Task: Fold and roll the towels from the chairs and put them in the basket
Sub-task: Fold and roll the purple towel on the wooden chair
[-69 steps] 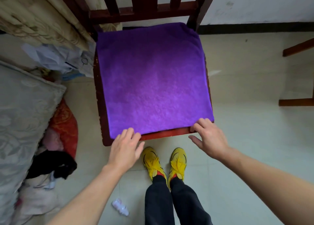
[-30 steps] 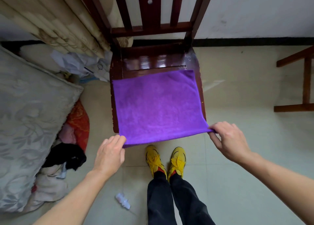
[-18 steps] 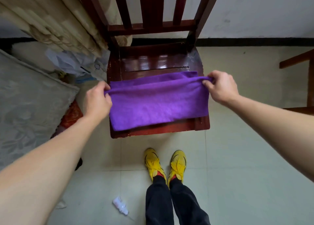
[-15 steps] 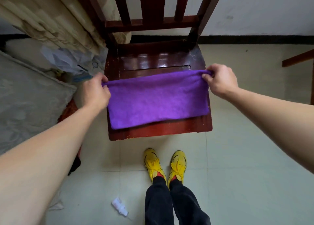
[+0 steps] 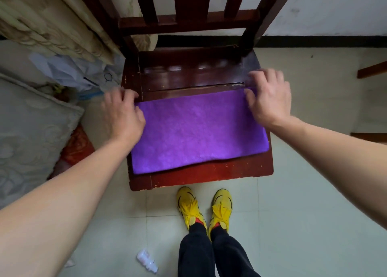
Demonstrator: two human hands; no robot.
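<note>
Fingers of the left hand (image 5: 123, 114) and right hand (image 5: 270, 100) are spread and loose, grasping nothing, their tips at the far corners of one folded purple terry towel (image 5: 199, 130). The towel lies flat on the dark red wooden chair seat (image 5: 209, 175), long axis left to right. Bare seat borders its far and near edges, and open pale tiled floor (image 5: 303, 193) lies to the right.

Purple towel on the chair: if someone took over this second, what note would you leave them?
Left hand and right hand: both open, fingers resting at the purple towel's far corners.
Towel lies flat on the chair seat, apparently folded in half.
Done: first fold.
Left: fold again if needed, roll it, put it in the basket, which is not in view.
</note>
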